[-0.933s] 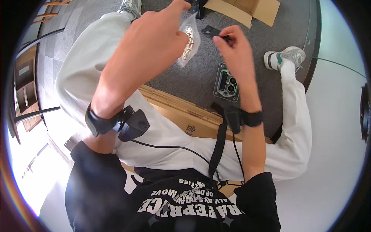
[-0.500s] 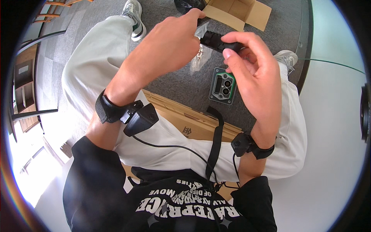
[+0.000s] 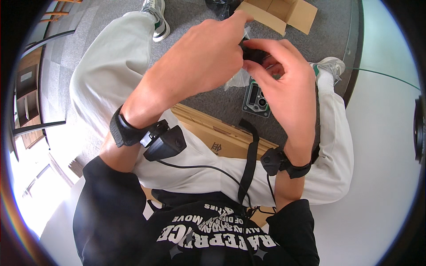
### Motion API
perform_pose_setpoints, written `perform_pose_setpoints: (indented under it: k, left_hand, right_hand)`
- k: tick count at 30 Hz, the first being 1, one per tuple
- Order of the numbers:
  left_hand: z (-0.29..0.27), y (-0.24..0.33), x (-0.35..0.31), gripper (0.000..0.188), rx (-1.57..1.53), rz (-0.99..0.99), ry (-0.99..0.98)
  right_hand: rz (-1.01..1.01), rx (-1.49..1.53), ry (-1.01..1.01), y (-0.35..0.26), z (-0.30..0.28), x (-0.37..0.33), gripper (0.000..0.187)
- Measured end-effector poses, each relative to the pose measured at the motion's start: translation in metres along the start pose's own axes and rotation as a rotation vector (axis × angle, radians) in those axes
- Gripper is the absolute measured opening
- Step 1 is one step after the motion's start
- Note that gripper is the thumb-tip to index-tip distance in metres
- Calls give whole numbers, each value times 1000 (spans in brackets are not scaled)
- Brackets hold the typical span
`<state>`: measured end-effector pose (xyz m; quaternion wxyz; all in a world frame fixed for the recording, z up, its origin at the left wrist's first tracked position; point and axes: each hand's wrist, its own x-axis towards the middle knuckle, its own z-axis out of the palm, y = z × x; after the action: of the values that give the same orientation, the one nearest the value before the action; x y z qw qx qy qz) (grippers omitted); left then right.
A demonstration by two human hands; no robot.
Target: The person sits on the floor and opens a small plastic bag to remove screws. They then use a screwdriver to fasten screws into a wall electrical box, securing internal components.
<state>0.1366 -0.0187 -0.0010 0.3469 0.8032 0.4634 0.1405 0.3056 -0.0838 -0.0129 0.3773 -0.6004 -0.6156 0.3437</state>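
Observation:
A small black block-like part [image 3: 254, 55] is held between my two hands above the floor; its exact kind is hard to make out. My left hand [image 3: 213, 51] is closed around its left end, with the index finger stretched out past it and the other fingers mostly hidden. The thumb and index finger of my right hand [image 3: 287, 73] grip the right end. Below them, partly covered by my right hand, lies a grey rectangular housing [image 3: 252, 106] with a green rim and round black openings. A clear plastic bag [image 3: 238, 80] shows behind my left hand.
An open cardboard box [image 3: 270, 13] and a black plastic bag [image 3: 220, 8] are at the far side. Flat cardboard [image 3: 208, 133] lies between my legs, crossed by a black strap [image 3: 249, 164]. Cables [image 3: 199, 167] run from both wrist devices. A white surface [image 3: 381, 146] is on the right.
My hands have come closer together around the black part, which is now more covered. The left hand has shifted right, and my right hand overlaps more of the grey housing.

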Motion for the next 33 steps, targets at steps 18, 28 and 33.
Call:
perform_pose_setpoints:
  k: [18,28,33]
  left_hand:
    - [1,16,1,50,-34,-143,-59]
    - [-7,16,4,42,-127,-159,24]
    - [-20,36,5,42,-245,-90,100]
  right_hand:
    - [-141,-104,-58,14,5,-3,15]
    - [-194,-130,13,5,-8,-4,16]
    - [-306,-168,221,9,-2,3,15]
